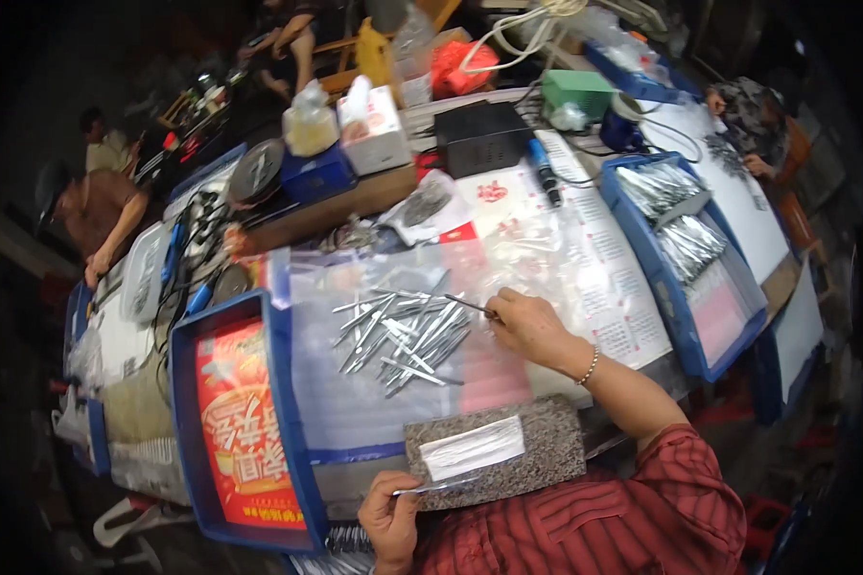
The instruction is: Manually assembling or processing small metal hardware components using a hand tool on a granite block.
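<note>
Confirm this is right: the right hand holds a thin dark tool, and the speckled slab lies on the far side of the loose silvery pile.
Not quite: the head view shows the speckled slab on the near side of the loose silvery pile. The right hand does hold a thin dark tool.

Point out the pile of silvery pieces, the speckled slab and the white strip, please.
Pile of silvery pieces [410, 335], head view: its middle.
Speckled slab [554, 437], head view: bare right part.
White strip [473, 448], head view: its middle.
</note>
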`<state>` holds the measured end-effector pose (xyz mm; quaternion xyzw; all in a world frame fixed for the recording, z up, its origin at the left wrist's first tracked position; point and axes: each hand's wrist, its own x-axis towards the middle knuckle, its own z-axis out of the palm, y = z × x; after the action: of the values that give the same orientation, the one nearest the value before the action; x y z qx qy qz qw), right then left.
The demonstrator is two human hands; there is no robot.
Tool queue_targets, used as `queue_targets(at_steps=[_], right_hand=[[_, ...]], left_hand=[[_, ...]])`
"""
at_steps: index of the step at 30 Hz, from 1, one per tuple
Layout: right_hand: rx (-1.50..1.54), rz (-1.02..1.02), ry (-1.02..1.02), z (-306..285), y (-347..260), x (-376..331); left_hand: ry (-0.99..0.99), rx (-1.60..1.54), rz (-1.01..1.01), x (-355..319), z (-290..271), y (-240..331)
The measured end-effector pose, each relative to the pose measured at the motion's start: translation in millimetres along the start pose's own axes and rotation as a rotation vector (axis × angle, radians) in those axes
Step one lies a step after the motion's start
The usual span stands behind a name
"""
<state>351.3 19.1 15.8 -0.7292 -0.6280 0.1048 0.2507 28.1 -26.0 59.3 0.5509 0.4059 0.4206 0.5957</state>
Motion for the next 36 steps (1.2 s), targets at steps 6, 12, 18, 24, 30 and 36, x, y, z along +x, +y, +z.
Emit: queue_targets(at_steps=[6,12,18,24,30,36], right_hand=[[0.711,0.097,0.122,-36,-39,-41],[1.258,0.149,-0.16,-39,-91,-95],[1.188,0.205,-0.153,-33,-91,-102],[1.074,0.253,-0.216,-29,-93,-110],[1.109,0.213,-0.236,-29,-96,-106],[0.975,0.143,-0.189,-38,-101,-117]], left_hand=[[0.05,0.109,-0.132,-4,-11,-17],[-0.125,-0.024,-0.1,14,19,-20],[-0.162,-0.208,-0.057,33,37,-11],[-0.243,-0.406,-0.084,33,38,-12],[-0.093,-0.477,-0.115,27,30,-14],[-0.145,-0.52,-0.209,31,32,-17]])
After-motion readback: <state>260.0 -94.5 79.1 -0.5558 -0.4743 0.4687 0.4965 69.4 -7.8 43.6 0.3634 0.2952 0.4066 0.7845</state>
